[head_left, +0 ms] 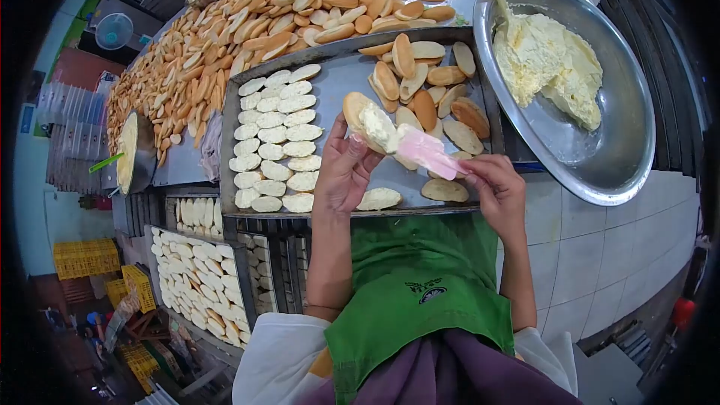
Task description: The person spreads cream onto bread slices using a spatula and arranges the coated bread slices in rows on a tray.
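My left hand grips an oval bread slice above the tray, with pale cream on part of its face. From the other side, my right hand pinches the end of a pink spatula whose cream-smeared blade meets the slice. Beneath both hands lies a dark-rimmed metal tray. Cream-coated slices stand in neat rows on its left. Uncoated bread slices lie loosely on its right.
A steel bowl holds a mound of cream and a long handle. Behind the tray spreads a large heap of bread slices. Filled trays are racked at lower left. Dark trays are stacked right of the bowl.
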`<state>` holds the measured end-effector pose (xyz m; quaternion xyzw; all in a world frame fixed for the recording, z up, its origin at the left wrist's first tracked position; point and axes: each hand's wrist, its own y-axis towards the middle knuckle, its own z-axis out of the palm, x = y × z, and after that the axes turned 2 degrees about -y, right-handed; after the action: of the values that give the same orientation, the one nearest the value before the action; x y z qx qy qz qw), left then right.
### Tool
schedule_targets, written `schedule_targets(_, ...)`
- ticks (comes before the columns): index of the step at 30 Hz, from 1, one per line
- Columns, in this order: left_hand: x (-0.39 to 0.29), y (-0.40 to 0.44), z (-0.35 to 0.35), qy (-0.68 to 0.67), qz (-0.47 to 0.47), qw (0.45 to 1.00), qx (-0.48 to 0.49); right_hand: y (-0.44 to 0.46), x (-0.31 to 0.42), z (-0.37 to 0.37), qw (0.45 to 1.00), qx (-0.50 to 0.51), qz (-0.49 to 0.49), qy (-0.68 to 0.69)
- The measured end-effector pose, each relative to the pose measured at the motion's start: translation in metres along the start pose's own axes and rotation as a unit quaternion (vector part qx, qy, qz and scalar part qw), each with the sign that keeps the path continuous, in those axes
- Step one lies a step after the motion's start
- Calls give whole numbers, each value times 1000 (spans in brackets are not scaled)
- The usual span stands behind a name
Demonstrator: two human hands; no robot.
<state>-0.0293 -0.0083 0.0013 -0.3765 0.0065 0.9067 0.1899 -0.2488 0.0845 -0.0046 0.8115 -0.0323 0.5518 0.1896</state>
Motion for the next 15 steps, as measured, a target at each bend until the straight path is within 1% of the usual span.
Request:
schedule_targets(1, -1, 0, -3, -21, -6, 1000, -4, 0, -5, 0, 996, 16, -32, -84)
schedule_targets(2, -1, 2, -2, -21, -3, 1000, -4, 0, -7, 1, 996, 17, -34, -83)
schedule_targets(4, 0, 1, 3, -19, -6, 998, -51, -4, -9, 3, 993, -59, 45, 87)
schedule_targets(5, 4, 1, 6, -19, -7, 998, -53, -4, -10, 5, 993, -58, 46, 87)
schedule_targets(7, 14, -1, 13, 39, -28, 998, -30, -3, -9, 12, 997, -73, -25, 20)
schedule_targets(8, 18, -2, 17, 38, -29, 998, -29, -2, -9, 16, 997, -74, -25, 18)
schedule_targets(10, 22, -6, 23, 39, -82, 995, 51, 0, -8, 23, 992, -90, -78, -46)
schedule_targets(11, 22, -7, 20, 35, -103, 992, 67, 1, -9, 24, 989, -101, -79, -67)
schedule_targets(12, 21, -9, 18, 35, -104, 992, 65, 3, -8, 25, 990, -100, -78, -67)
schedule_targets(14, 19, -11, 15, 62, -146, 983, 86, 7, -4, 25, 981, -140, -89, -99)
schedule_targets(15, 19, -11, 16, 63, -148, 983, 86, 9, -4, 25, 981, -140, -88, -99)
